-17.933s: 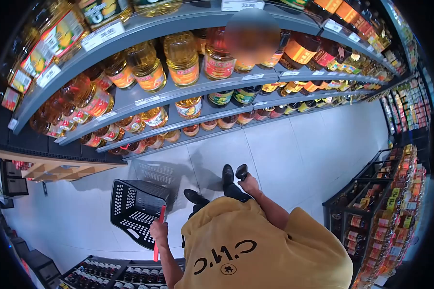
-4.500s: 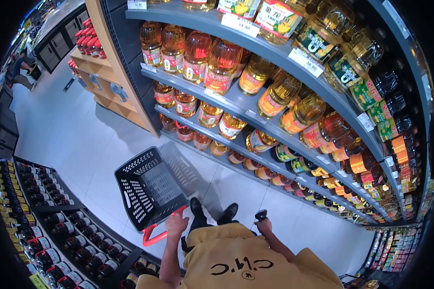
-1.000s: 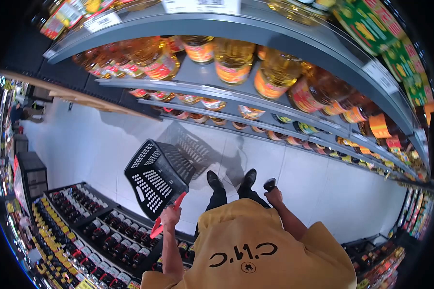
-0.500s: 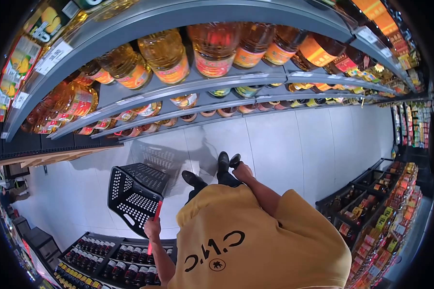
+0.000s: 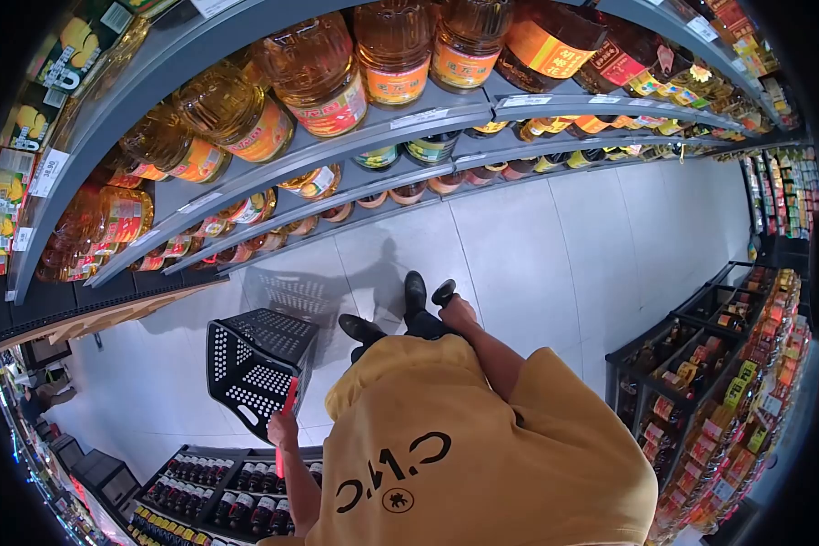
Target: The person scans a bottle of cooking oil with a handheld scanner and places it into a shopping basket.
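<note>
My left hand [image 5: 283, 429] is closed around the long red handle [image 5: 291, 397] of a black shopping basket [image 5: 231, 320]. The basket, perforated with round holes, tilts beside my left leg, and no goods show inside it. On the other side, my right hand [image 5: 459, 313] is closed on a small black object with a rounded end [image 5: 443, 292]; its kind cannot be made out. It is held low, near my black shoe [image 5: 415, 289].
A curved-looking shelf [image 5: 400, 118] ahead carries large bottles of cooking oil [image 5: 309, 77]. Dark bottles [image 5: 232, 510] fill a rack behind me to the left. Another stocked rack [image 5: 692, 364] stands at right. A pale tiled floor [image 5: 519, 246] runs between. A person [image 5: 50, 396] is at far left.
The shelf and its bottles have shifted left and slightly down in view as my viewpoint moved. Both hands keep their holds, and the basket stays at my left.
</note>
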Demonstrator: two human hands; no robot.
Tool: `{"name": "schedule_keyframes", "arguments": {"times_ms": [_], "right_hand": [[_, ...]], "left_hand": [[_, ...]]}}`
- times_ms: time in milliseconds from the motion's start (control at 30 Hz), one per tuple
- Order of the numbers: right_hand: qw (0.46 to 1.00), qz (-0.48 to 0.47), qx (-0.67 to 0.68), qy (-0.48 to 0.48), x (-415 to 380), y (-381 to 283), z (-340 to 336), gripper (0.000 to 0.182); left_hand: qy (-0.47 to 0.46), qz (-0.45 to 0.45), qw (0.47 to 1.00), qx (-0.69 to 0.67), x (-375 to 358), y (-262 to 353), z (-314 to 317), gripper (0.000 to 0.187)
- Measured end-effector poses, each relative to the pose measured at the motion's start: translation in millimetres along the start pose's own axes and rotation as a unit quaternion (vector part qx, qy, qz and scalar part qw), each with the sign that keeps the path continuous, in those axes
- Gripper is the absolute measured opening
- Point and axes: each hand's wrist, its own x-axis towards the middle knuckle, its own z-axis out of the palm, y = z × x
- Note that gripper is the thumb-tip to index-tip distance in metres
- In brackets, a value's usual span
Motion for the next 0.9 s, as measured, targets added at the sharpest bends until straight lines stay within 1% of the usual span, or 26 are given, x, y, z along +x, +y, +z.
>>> {"name": "schedule_keyframes", "arguments": {"times_ms": [233,333,433,533,900], "right_hand": [[0.999,-0.013,0.023,0.02,4,19,-18,0.048],[1.0,-0.013,0.026,-0.002,12,28,-26,0.048],[1.0,-0.012,0.019,0.019,22,42,-23,0.047],[0.999,-0.009,0.026,0.021,21,50,-23,0.046],[0.999,-0.003,0.037,0.002,13,50,-22,0.048]], "left_hand": [[0.014,-0.011,1.0,0.003,-6,2,11,0.034],[0.011,-0.01,1.0,0.005,-21,14,0,0.035],[0.007,-0.03,0.999,0.028,-29,26,-6,0.037],[-0.005,-0.042,0.999,0.034,-25,26,-2,0.041],[-0.011,-0.022,1.0,0.015,-12,11,13,0.044]]}}
